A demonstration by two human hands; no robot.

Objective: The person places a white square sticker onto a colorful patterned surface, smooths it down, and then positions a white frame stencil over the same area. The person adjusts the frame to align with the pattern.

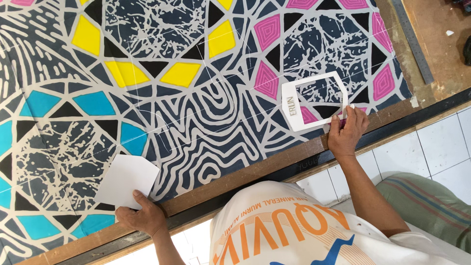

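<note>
**Two hands on paper shapes over patterned cloth**

I look down on a wooden table covered by a large printed cloth with dark geometric shapes and yellow, pink and blue patches. Beyond the table edge, white floor tiles are visible, and a metal ruler lies on the bare wood at the upper right.

The left hand is closed on the lower edge of a solid white paper piece, thumb on top; this piece lies flat on the cloth near the table edge. The right hand rests with its fingers pressed on the lower right corner of a white frame template, which lies flat on the cloth over a pink patch. The two paper shapes are well apart
</note>
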